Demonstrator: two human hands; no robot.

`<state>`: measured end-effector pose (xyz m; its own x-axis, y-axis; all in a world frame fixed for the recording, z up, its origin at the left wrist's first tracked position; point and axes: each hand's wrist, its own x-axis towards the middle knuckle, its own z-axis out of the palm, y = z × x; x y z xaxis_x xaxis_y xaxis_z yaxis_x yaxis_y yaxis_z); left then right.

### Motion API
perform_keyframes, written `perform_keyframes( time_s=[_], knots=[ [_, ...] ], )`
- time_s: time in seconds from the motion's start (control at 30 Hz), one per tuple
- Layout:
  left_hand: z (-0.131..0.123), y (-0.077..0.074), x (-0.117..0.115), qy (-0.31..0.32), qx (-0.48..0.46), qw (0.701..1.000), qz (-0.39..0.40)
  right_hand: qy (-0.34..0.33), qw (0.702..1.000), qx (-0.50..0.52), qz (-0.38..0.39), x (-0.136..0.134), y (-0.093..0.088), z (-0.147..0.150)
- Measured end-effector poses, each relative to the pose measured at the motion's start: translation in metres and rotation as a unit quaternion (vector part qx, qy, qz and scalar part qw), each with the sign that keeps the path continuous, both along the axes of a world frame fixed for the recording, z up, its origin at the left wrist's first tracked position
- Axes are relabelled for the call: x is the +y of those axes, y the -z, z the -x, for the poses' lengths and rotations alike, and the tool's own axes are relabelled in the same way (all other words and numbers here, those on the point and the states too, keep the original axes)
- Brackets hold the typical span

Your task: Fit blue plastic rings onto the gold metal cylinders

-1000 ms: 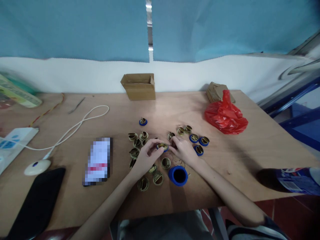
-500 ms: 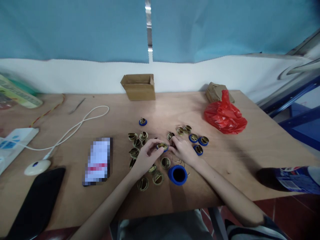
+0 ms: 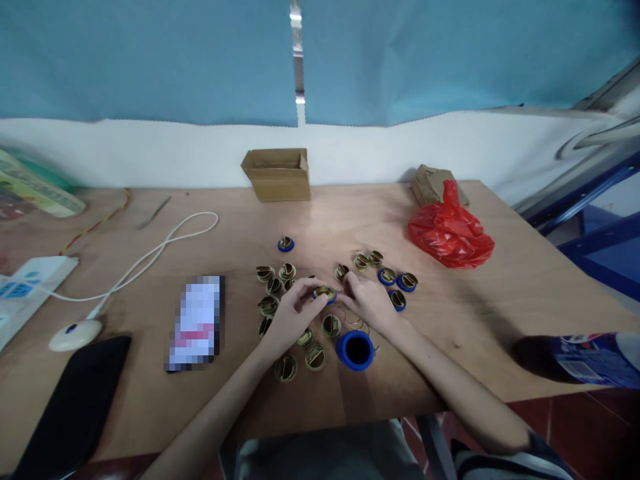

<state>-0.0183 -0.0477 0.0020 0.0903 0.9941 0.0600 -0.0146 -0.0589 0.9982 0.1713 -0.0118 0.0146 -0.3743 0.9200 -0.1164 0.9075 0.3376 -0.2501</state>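
Note:
My left hand [image 3: 298,308] grips a round gold-coloured metal piece with a blue rim [image 3: 326,295] between thumb and fingers, just above the table. Close beside it on the right, my right hand [image 3: 367,300] has its fingers pinched together at the piece's edge; whatever they hold is too small to make out. Several similar gold-coloured round pieces [image 3: 316,357], each with a raised bar across it, lie around both hands. A few pieces with blue rims [image 3: 387,276] rest right of my right hand. Below the hands is a thick blue ring [image 3: 355,350], near thin loops [image 3: 355,325].
On the wooden table [image 3: 480,300] stand an open cardboard box [image 3: 283,180] and a red plastic bag [image 3: 453,233]. A lit phone [image 3: 195,323], a black phone-like slab [image 3: 75,407] and a white cable [image 3: 150,253] lie left. A dark bottle [image 3: 575,360] lies right.
My right fingers have shifted very slightly beside the gold-coloured piece. My left hand keeps its grip in the same place.

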Motion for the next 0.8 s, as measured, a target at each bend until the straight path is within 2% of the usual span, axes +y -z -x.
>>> perform_keyframes(
  time_s=[0.8],
  knots=[
    [0.0005, 0.0042, 0.0006, 0.011, -0.010, 1.000, -0.003, -0.006, 1.000, 0.005, 0.001, -0.0025, 0.0003, 0.0019]
  ],
)
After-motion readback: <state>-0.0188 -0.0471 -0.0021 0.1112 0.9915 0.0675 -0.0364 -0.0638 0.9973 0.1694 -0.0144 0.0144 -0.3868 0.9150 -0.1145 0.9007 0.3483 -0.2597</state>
